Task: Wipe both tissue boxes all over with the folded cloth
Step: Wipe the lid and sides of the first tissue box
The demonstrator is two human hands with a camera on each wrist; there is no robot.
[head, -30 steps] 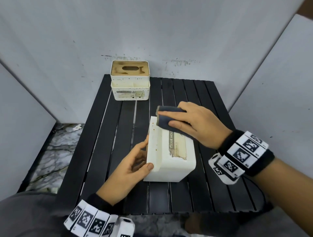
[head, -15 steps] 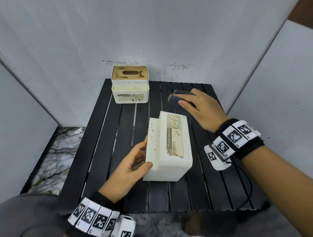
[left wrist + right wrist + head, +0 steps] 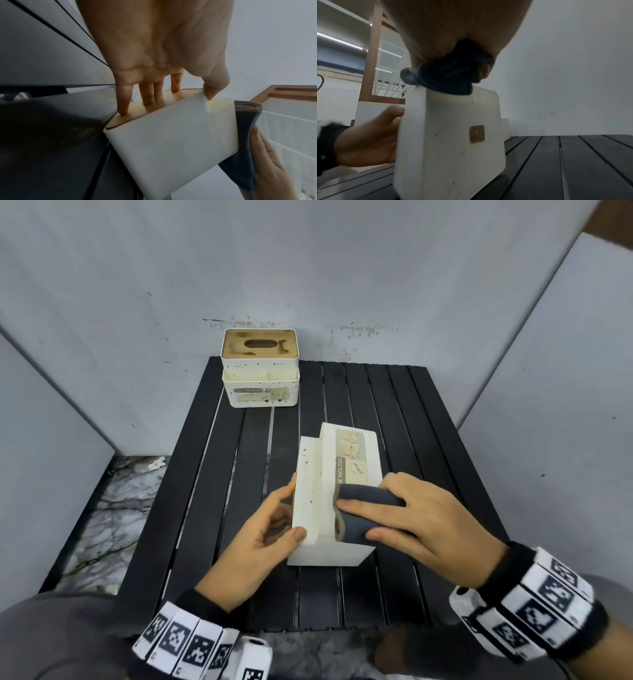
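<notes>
The near tissue box (image 3: 329, 460) lies on its side in the middle of the black slatted table (image 3: 212, 474), its "TISSUE HOLDER" label facing up. My left hand (image 3: 274, 518) grips its left side, fingers (image 3: 149, 97) on the wooden lid and thumb on the upper edge. My right hand (image 3: 411, 518) holds the folded dark grey cloth (image 3: 363, 508) and presses it on the near end of the box's upper face. The left wrist view shows the cloth (image 3: 245, 135) wrapped over the box's edge. The second tissue box (image 3: 260, 371) stands upright at the table's far left, stained and speckled.
Grey panels close in the table on the left, back and right. A marble floor (image 3: 113, 508) shows left of the table. In the right wrist view the box (image 3: 450, 135) carries brown spots and a square brown mark.
My right hand has brought the cloth from beyond the box's far end back onto the near end of its upper face. My left hand keeps the same grip on the box.
</notes>
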